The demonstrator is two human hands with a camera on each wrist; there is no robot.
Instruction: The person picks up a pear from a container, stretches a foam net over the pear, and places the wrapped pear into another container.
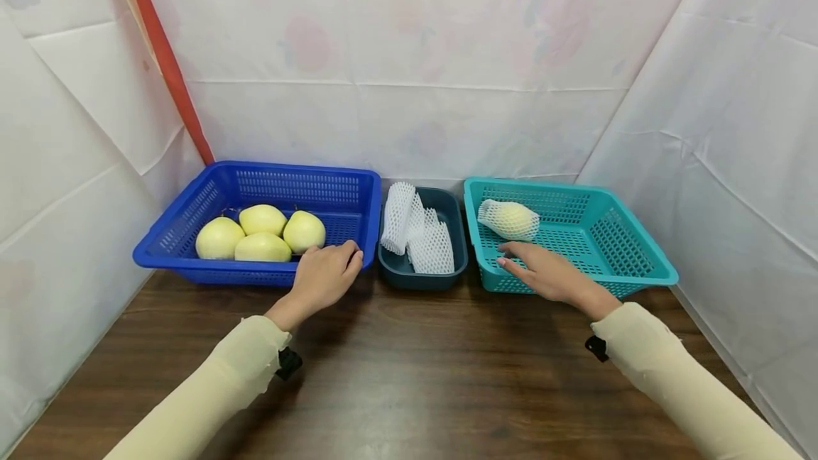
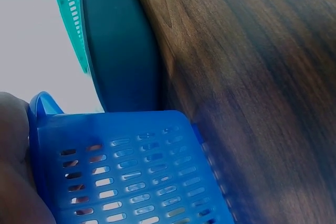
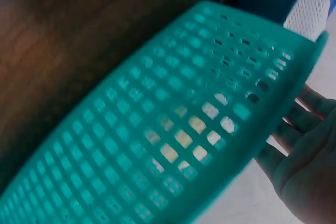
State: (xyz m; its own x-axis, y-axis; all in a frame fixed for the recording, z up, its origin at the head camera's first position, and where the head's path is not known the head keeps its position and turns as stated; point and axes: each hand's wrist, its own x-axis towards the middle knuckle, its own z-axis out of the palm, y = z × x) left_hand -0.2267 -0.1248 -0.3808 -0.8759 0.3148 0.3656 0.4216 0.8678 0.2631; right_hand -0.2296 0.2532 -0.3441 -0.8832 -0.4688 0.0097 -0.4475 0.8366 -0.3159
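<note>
Several pale yellow-green pears (image 1: 263,247) lie in the blue basket (image 1: 294,169) on the left. My left hand (image 1: 326,275) is over that basket's front rim, close to the rightmost pear (image 1: 304,231); its fingertips are partly hidden, and no held thing shows. On the right, a pear in a white foam net (image 1: 509,219) lies in the teal basket (image 1: 633,247). Just in front of that netted pear, my right hand (image 1: 543,272) reaches over the front rim with extended fingers, holding nothing. In the right wrist view its fingers (image 3: 310,121) show beside the basket's rim.
Between the baskets stands a small dark blue-green bin (image 1: 424,280) with white foam nets (image 1: 422,233) in it. All three containers stand on a dark wooden table (image 1: 434,368), against a pale cloth (image 1: 415,126) at the back. More cloth hangs at both sides.
</note>
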